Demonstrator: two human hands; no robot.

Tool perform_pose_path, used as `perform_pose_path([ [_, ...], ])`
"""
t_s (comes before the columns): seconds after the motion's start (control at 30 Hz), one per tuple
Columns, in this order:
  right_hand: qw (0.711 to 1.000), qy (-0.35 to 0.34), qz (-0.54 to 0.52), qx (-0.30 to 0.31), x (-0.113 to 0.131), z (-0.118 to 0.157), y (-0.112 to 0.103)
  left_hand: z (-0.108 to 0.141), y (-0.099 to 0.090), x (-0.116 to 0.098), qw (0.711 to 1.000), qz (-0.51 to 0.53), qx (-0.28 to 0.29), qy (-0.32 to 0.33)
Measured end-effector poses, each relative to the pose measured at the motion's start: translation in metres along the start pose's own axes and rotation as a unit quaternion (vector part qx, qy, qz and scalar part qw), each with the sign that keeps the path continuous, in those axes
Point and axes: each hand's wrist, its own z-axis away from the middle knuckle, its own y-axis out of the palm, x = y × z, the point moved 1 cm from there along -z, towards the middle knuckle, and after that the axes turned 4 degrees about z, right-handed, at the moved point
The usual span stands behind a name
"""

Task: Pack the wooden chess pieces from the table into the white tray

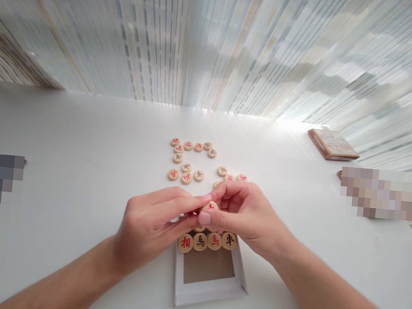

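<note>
Between the fingertips of both hands is a round wooden piece (209, 207) with a red character. My left hand (162, 223) is closed, its fingertips touching the piece from the left. My right hand (242, 208) pinches it between thumb and index finger. Below them lies an open white box (208, 292) with a brown bottom. A row of round pieces in it shows a red-marked piece (185, 243) at the left and a black-marked piece (229, 240) at the right. More pieces behind this row are mostly hidden by the hands.
Several loose round pieces (188, 145) lie on the white table (94, 154) beyond the hands, with more (222, 170) near the right fingers. A flat box (334, 144) sits at the back right, a blurred item (376, 192) nearer. Striped curtains hang behind.
</note>
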Motion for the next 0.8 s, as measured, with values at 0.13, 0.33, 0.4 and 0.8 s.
perform_pose_path([
  [0.13,0.999,-0.018,0.028,-0.012,0.0011,0.0004,-0.0001,-0.0024,0.0011,-0.0021,1.000,0.011,-0.004,-0.016],
  [0.33,0.996,-0.059,0.059,0.009,0.0050,-0.0003,-0.0020,-0.0054,0.0020,-0.0026,0.998,0.041,-0.018,-0.032],
  [0.4,0.996,-0.061,0.063,0.011,0.0052,-0.0007,-0.0021,-0.0055,0.0019,-0.0017,0.998,0.038,-0.021,-0.042],
  [0.8,0.996,-0.063,0.068,0.003,0.0047,0.0006,-0.0002,-0.0035,0.0016,-0.0011,0.998,0.035,-0.024,-0.041],
])
